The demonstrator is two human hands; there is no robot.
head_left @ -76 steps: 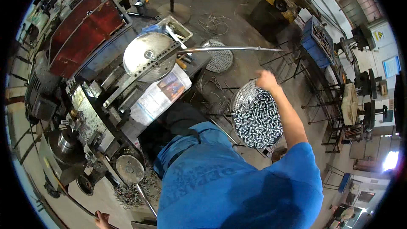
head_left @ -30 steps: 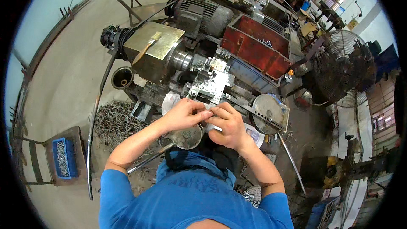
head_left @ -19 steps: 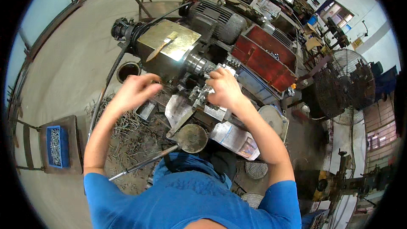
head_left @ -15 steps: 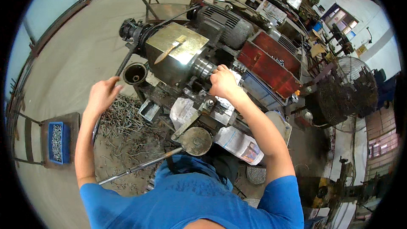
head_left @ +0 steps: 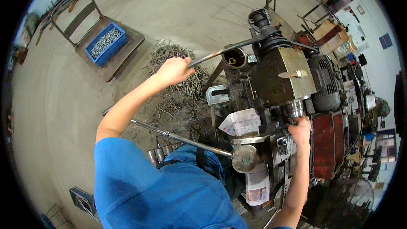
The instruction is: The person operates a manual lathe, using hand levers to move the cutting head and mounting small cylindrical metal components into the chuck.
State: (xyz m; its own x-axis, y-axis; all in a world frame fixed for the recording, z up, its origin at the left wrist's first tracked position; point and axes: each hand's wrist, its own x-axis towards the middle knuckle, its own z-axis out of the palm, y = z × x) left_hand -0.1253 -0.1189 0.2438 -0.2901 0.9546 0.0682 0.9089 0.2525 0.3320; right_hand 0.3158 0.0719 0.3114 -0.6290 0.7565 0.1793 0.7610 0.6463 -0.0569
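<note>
my left hand (head_left: 173,70) has its grip closed round the long steel lever bar (head_left: 224,51), which runs rightward toward the dark metal machine (head_left: 280,80); my right hand (head_left: 299,128) clasps its front.

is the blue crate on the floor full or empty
Partly full: the blue crate holds a layer of small silvery metal pieces.

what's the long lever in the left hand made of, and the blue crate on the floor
The long lever gripped by the left hand looks like bare steel: grey, with a bright sheen along the rod. The blue crate looks like moulded plastic, judging by its even matte colour and thick rim, though that is less certain.
</note>
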